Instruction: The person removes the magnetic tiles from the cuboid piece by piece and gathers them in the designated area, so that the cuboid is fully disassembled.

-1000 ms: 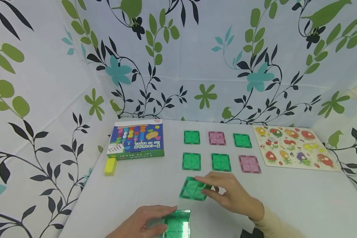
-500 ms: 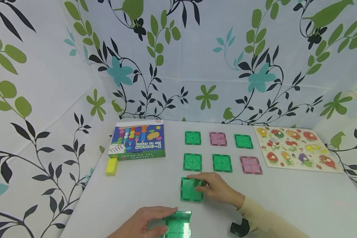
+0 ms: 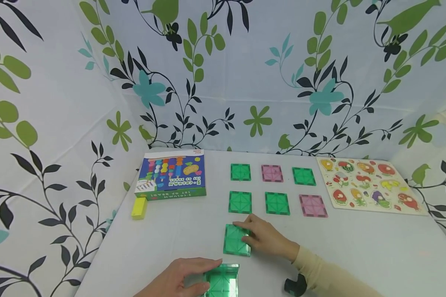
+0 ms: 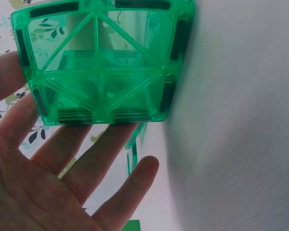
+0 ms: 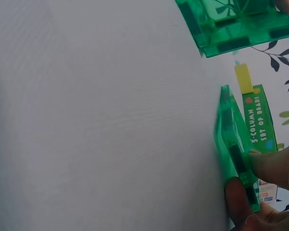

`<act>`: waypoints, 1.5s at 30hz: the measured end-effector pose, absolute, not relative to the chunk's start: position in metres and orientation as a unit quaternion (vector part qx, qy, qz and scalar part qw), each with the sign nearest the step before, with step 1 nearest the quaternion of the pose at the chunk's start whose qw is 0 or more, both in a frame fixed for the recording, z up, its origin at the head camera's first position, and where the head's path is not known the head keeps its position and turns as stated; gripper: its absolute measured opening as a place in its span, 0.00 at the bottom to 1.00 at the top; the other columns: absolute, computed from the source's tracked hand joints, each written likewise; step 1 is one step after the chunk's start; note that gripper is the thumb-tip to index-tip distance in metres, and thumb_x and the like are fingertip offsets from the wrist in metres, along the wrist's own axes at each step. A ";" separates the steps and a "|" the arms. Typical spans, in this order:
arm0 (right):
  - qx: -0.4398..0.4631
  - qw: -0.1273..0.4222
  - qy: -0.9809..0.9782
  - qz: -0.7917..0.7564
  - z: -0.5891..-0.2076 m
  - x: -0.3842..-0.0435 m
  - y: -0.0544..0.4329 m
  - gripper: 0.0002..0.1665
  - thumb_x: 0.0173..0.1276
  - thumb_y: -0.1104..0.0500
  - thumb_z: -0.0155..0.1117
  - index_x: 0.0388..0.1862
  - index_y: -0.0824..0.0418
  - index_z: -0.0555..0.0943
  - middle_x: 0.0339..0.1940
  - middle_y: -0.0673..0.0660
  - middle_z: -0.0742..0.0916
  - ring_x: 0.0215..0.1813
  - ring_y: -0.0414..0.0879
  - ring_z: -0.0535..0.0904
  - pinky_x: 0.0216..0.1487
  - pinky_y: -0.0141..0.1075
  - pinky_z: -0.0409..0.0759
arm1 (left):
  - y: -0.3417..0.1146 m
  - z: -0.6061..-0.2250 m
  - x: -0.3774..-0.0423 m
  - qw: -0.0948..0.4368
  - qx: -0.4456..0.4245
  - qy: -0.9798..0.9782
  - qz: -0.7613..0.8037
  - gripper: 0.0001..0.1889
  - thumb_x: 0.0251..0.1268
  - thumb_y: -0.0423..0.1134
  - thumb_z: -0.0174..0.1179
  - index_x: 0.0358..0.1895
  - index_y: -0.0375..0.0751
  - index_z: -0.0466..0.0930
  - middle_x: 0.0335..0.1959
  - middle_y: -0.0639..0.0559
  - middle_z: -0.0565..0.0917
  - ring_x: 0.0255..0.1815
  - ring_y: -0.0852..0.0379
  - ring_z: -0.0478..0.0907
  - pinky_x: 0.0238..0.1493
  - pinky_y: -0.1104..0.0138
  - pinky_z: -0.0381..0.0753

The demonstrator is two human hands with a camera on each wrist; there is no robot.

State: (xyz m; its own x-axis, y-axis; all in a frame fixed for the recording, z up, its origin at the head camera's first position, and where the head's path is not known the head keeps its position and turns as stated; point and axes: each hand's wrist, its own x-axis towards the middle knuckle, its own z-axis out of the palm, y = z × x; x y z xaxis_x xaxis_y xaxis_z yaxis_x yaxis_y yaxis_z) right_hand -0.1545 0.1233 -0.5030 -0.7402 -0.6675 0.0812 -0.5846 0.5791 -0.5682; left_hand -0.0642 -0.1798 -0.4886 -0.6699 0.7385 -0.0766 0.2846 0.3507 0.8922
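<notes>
One box [image 3: 171,173], printed "5-COLUMN SET OF BEADS", lies far left beside one yellow block [image 3: 139,208]. Near centre, the left hand [image 3: 182,277] grips a green tile box [image 3: 227,268]. Just beyond, the right hand [image 3: 270,239] pinches one square tile [image 3: 232,242], even-sided, edges running roughly near-far. Farther lie four green tiles [image 3: 240,202], two pink tiles [image 3: 313,205], then one fruit board [image 3: 369,185].

The white table [image 3: 178,235] bears a bead-set box [image 3: 172,173] at its far left corner, a yellow block [image 3: 138,208] beside it by the left edge, six square tiles [image 3: 240,202] (four green, two pink) toward the far edge, and a picture board [image 3: 368,186] in the far right corner.
</notes>
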 end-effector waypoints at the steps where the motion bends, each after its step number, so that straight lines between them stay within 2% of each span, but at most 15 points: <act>1: -0.355 0.071 0.886 -0.289 -0.504 -0.154 0.123 0.28 0.73 0.62 0.66 0.71 0.61 0.77 0.44 0.53 0.80 0.37 0.34 0.67 0.37 0.26 0.70 | -0.180 -0.489 -0.064 0.241 0.327 0.786 0.466 0.23 0.84 0.45 0.47 0.77 0.52 0.68 0.72 0.59 0.77 0.74 0.59 0.73 0.70 0.66 0.76; 5: -0.355 0.077 0.888 -0.284 -0.503 -0.152 0.121 0.28 0.75 0.63 0.63 0.72 0.63 0.75 0.48 0.54 0.78 0.39 0.35 0.67 0.39 0.26 0.71 | -0.180 -0.488 -0.065 0.238 0.327 0.789 0.462 0.23 0.83 0.45 0.48 0.77 0.52 0.68 0.72 0.59 0.77 0.74 0.59 0.73 0.71 0.65 0.76; 12: -0.347 0.086 0.896 -0.262 -0.504 -0.151 0.117 0.27 0.77 0.63 0.60 0.73 0.63 0.74 0.54 0.59 0.76 0.33 0.34 0.67 0.36 0.26 0.72 | -0.179 -0.488 -0.065 0.234 0.326 0.791 0.462 0.23 0.83 0.44 0.49 0.76 0.53 0.69 0.72 0.59 0.77 0.73 0.59 0.74 0.71 0.63 0.76; 14: -0.343 0.089 0.899 -0.259 -0.506 -0.150 0.116 0.28 0.77 0.58 0.61 0.73 0.63 0.74 0.55 0.59 0.75 0.32 0.34 0.68 0.36 0.26 0.72 | -0.179 -0.488 -0.065 0.233 0.327 0.791 0.461 0.23 0.83 0.44 0.49 0.76 0.52 0.69 0.72 0.59 0.78 0.73 0.59 0.74 0.70 0.64 0.77; 16: -0.336 0.095 0.902 -0.255 -0.506 -0.148 0.116 0.33 0.75 0.50 0.65 0.74 0.62 0.73 0.57 0.58 0.74 0.33 0.35 0.69 0.37 0.26 0.73 | -0.179 -0.488 -0.065 0.233 0.327 0.791 0.462 0.23 0.83 0.44 0.49 0.76 0.52 0.69 0.71 0.59 0.78 0.73 0.59 0.74 0.70 0.64 0.77; 18: -0.330 0.102 0.905 -0.250 -0.507 -0.148 0.116 0.42 0.69 0.41 0.70 0.74 0.61 0.72 0.58 0.56 0.73 0.35 0.35 0.70 0.40 0.27 0.74 | -0.179 -0.488 -0.066 0.232 0.328 0.791 0.462 0.23 0.83 0.44 0.49 0.76 0.52 0.69 0.71 0.58 0.78 0.73 0.59 0.74 0.70 0.64 0.77; 20: -0.329 0.103 0.907 -0.242 -0.507 -0.147 0.117 0.49 0.62 0.37 0.75 0.75 0.60 0.72 0.58 0.55 0.73 0.37 0.35 0.70 0.41 0.27 0.75 | -0.179 -0.488 -0.066 0.230 0.328 0.791 0.462 0.23 0.82 0.44 0.49 0.76 0.52 0.69 0.71 0.58 0.78 0.72 0.59 0.75 0.69 0.64 0.77; 23: -0.336 0.095 0.907 -0.235 -0.507 -0.147 0.117 0.52 0.57 0.38 0.79 0.74 0.61 0.73 0.58 0.55 0.73 0.35 0.35 0.69 0.39 0.26 0.74 | -0.179 -0.488 -0.066 0.231 0.326 0.790 0.465 0.23 0.82 0.43 0.49 0.76 0.52 0.69 0.71 0.58 0.78 0.72 0.59 0.75 0.69 0.65 0.77; 30: -0.343 0.081 0.906 -0.233 -0.507 -0.147 0.116 0.50 0.58 0.40 0.79 0.72 0.64 0.74 0.56 0.56 0.74 0.32 0.34 0.66 0.35 0.25 0.71 | -0.179 -0.487 -0.065 0.235 0.324 0.791 0.463 0.23 0.83 0.44 0.49 0.76 0.52 0.69 0.72 0.57 0.78 0.73 0.59 0.74 0.69 0.65 0.77; 40: -0.327 0.096 0.912 -0.227 -0.506 -0.145 0.117 0.52 0.57 0.39 0.80 0.75 0.60 0.72 0.59 0.57 0.74 0.36 0.36 0.69 0.39 0.27 0.75 | -0.179 -0.488 -0.065 0.234 0.323 0.790 0.466 0.23 0.82 0.44 0.49 0.76 0.52 0.69 0.72 0.56 0.78 0.73 0.59 0.74 0.69 0.66 0.77; 45: -0.310 0.103 0.916 -0.232 -0.502 -0.140 0.119 0.53 0.57 0.39 0.79 0.77 0.56 0.69 0.62 0.57 0.73 0.38 0.37 0.71 0.42 0.30 0.76 | -0.180 -0.486 -0.063 0.251 0.311 0.786 0.471 0.25 0.83 0.44 0.48 0.79 0.52 0.65 0.73 0.53 0.76 0.75 0.56 0.73 0.70 0.65 0.76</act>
State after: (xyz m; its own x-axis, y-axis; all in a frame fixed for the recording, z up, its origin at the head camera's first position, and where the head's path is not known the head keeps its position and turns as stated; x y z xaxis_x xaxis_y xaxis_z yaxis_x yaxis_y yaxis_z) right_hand -0.1400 0.1193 -0.5016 -0.7867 -0.6158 -0.0448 -0.5203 0.7003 -0.4887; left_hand -0.0630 -0.1798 -0.4863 -0.6809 0.7253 -0.1014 0.2524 0.3623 0.8972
